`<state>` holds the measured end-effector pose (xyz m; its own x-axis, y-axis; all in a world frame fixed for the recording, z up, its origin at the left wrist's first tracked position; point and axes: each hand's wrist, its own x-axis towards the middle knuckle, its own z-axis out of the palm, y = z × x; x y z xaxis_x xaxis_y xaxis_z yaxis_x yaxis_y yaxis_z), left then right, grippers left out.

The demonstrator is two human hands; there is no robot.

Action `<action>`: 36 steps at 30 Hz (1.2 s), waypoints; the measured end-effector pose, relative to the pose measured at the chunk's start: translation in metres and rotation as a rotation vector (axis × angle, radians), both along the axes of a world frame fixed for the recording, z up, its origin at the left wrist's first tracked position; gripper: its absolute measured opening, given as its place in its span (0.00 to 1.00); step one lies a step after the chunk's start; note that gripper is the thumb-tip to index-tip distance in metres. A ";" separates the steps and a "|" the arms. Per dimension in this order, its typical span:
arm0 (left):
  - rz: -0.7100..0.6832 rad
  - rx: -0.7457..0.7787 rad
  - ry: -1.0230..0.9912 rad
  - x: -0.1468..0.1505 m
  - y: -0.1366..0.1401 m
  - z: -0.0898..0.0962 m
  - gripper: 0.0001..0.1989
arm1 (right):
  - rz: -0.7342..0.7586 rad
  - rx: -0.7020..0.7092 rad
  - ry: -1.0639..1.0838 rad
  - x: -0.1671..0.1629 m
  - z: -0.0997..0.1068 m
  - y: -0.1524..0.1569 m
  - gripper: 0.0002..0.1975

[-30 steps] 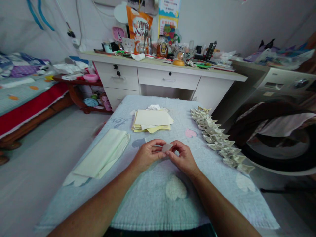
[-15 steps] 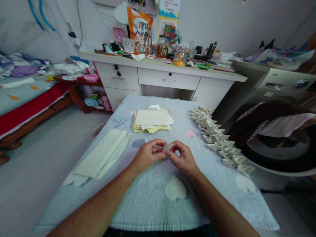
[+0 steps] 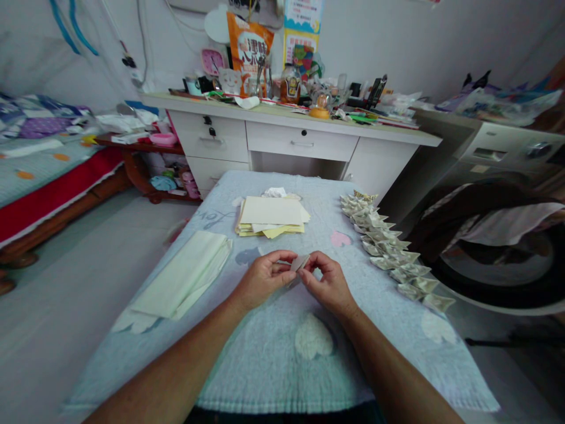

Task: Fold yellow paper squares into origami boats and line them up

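Note:
A small folded piece of pale paper (image 3: 299,262) is held between my two hands above the middle of the cloth-covered table. My left hand (image 3: 268,275) pinches its left side between thumb and fingers. On the other side, my right hand (image 3: 325,280) grips the right edge with thumb and forefinger. Behind my hands lies a stack of cream and yellow paper sheets (image 3: 272,212). Folded pale green-white sheets (image 3: 185,274) rest to the left. Along the right edge stand rows of folded paper pieces with pointed ends (image 3: 386,241).
The table wears a light blue quilted cloth (image 3: 265,365). Beyond it stands a white desk (image 3: 304,141) crowded with jars and packets. A washing machine (image 3: 498,159) with clothes hanging at its door is on the right, a bed (image 3: 57,159) on the left.
The small folded paper has tilted slightly and its layers open a little between my fingers. Both hands stay in nearly the same place.

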<state>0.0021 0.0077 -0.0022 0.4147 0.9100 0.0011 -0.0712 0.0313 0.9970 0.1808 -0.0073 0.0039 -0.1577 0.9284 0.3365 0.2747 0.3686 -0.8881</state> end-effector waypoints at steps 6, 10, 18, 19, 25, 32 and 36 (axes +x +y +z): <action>0.012 0.020 0.005 -0.001 0.000 -0.001 0.19 | -0.030 0.045 0.010 0.000 -0.003 0.001 0.04; 0.042 0.063 0.012 0.000 -0.001 0.000 0.15 | -0.032 0.137 0.010 -0.002 -0.002 0.000 0.11; 0.129 -0.116 -0.174 0.004 0.001 0.003 0.19 | 0.049 0.286 -0.144 -0.002 -0.005 -0.001 0.22; 0.121 -0.166 -0.235 0.004 0.000 0.004 0.19 | 0.053 0.311 -0.170 -0.001 -0.007 -0.001 0.23; 0.119 -0.166 -0.289 0.005 0.001 0.004 0.23 | 0.090 0.343 -0.283 0.000 -0.007 -0.002 0.22; 0.088 -0.127 -0.150 0.004 0.004 -0.004 0.32 | 0.008 0.115 -0.054 0.001 -0.002 -0.002 0.20; 0.042 -0.091 -0.102 0.005 0.001 -0.003 0.32 | -0.028 -0.101 0.045 0.001 -0.006 0.003 0.07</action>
<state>0.0074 0.0088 -0.0055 0.3784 0.9247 -0.0417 -0.1749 0.1156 0.9778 0.1814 -0.0040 -0.0020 -0.1178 0.9618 0.2470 0.2423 0.2690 -0.9321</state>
